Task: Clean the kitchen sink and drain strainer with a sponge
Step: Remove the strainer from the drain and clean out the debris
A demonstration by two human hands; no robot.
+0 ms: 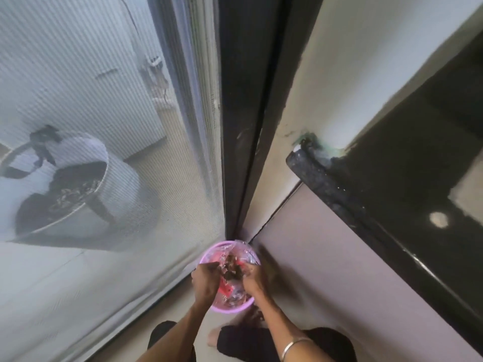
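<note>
A small pink waste bin (209,256) lined with a clear plastic bag stands on the floor in the corner below me. Both my hands hover over its opening. My left hand (206,280) and my right hand (254,279) have their fingers curled round a dark brown, wet clump of waste (231,269) between them. Whether the drain strainer lies under that clump, I cannot tell. No sink or sponge is in view.
A mesh screen door (130,178) fills the left; behind it stands a white bucket (122,184) with dark refuse. A black stone counter edge (339,199) juts out at the right above a pale cabinet front (326,257). My dark-trousered legs (251,340) are at the bottom.
</note>
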